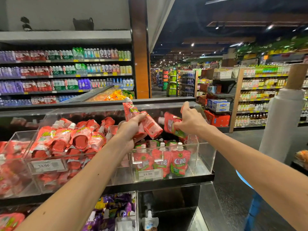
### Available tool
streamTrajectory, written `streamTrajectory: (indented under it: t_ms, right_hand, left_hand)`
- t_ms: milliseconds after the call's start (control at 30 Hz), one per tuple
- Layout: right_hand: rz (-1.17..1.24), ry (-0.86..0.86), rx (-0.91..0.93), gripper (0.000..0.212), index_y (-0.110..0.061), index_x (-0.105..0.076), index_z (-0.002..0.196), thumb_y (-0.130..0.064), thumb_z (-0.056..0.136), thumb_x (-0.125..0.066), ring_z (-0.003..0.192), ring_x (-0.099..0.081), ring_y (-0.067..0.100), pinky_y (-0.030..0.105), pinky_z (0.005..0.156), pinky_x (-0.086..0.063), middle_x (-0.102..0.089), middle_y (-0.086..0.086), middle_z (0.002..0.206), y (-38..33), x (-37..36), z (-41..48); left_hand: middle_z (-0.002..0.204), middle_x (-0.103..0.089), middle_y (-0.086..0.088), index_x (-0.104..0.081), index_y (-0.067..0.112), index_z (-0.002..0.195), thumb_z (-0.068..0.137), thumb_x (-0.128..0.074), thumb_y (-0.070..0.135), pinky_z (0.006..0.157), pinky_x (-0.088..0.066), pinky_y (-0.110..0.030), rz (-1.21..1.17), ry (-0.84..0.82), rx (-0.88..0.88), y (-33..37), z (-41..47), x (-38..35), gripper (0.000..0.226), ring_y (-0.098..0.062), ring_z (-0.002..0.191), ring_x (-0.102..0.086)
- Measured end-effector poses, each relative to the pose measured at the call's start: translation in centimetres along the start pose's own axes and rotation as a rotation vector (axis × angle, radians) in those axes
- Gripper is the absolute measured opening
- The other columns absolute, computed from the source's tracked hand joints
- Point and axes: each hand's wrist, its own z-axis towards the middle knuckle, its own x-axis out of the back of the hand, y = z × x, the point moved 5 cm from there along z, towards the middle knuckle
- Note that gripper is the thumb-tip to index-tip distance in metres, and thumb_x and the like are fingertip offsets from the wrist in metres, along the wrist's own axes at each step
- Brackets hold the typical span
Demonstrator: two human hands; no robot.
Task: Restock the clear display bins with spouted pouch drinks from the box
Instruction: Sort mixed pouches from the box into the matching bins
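My left hand [131, 126] grips a bunch of red spouted pouches [145, 120] above the right clear bin [205, 157]. My right hand [190, 119] pinches another red and green pouch [170, 125] over the back of that same bin. Inside it, three pouches [164, 160] stand upright against the front wall, with more behind them. The clear bin to the left [48, 165] is heaped with red pouches [75, 137]. No box shows in this view.
Price tags reading 14.90 [150, 174] sit on the bin fronts. A lower tier holds purple pouches [116, 209] and a white pouch [149, 220]. A large white roll [283, 124] stands at the right. Drink shelves [66, 72] fill the background, and an aisle opens behind.
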Motion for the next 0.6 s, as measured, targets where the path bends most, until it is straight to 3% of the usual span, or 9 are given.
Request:
streamTrajectory:
  t_ms: [100,167,233,367,467,600]
  right_hand:
    - [-0.341,0.055,0.097,0.025,-0.008,-0.049,0.108,-0.011,0.088,-0.065,0.084,-0.059,0.034,0.038,0.066,-0.043,-0.065,0.016,0.104,-0.9,-1.0,0.6]
    - [-0.423,0.096,0.134,0.023,-0.006,-0.051,0.111,-0.003,0.090,-0.060,0.094,-0.064,0.039,0.038,0.065,-0.040,-0.066,0.018,0.106,-1.3,-1.7,1.1]
    - [-0.486,0.116,0.164,0.026,-0.004,-0.051,0.118,-0.007,0.093,-0.061,0.102,-0.065,0.041,0.040,0.067,-0.042,-0.067,0.018,0.109,-1.6,-2.6,1.9]
    - [-0.601,0.045,0.173,0.025,-0.006,-0.060,0.116,-0.012,0.092,-0.065,0.106,-0.067,0.036,0.038,0.072,-0.050,-0.069,0.014,0.112,-0.9,-4.9,3.3]
    - [-0.605,-0.036,0.134,0.025,-0.006,-0.068,0.113,-0.011,0.089,-0.069,0.105,-0.068,0.035,0.038,0.075,-0.052,-0.069,0.014,0.112,0.2,-6.8,3.4]
    - [-0.432,-0.259,0.036,0.030,-0.004,-0.062,0.114,-0.020,0.090,-0.068,0.101,-0.065,0.035,0.036,0.077,-0.053,-0.064,0.015,0.107,1.7,-8.0,3.7]
  left_hand:
    - [0.099,-0.076,-0.009,-0.054,0.013,0.129,0.074,-0.085,0.036,0.073,-0.060,-0.036,-0.005,-0.004,-0.004,0.0,-0.2,0.4,0.066,-0.023,0.082,-0.076]
    - [0.100,-0.075,-0.009,-0.054,0.013,0.128,0.075,-0.084,0.035,0.079,-0.061,-0.038,0.003,-0.012,-0.003,0.0,-0.3,0.7,0.065,-0.023,0.084,-0.076]
    - [0.102,-0.075,-0.010,-0.053,0.013,0.127,0.077,-0.083,0.035,0.084,-0.060,-0.041,0.014,-0.012,0.002,-0.1,-0.5,1.0,0.062,-0.023,0.087,-0.075]
    - [0.101,-0.075,-0.008,-0.055,0.013,0.129,0.078,-0.082,0.036,0.068,-0.060,-0.034,0.040,0.002,-0.010,0.1,-0.9,1.1,0.062,-0.020,0.081,-0.075]
    - [0.099,-0.075,-0.008,-0.055,0.012,0.129,0.079,-0.081,0.035,0.062,-0.058,-0.031,0.047,-0.001,-0.008,0.0,-1.1,1.2,0.061,-0.018,0.077,-0.076]
    - [0.095,-0.075,-0.007,-0.057,0.010,0.126,0.084,-0.078,0.030,0.059,-0.057,-0.029,0.055,-0.002,-0.005,0.0,-1.6,1.3,0.052,-0.015,0.068,-0.075]
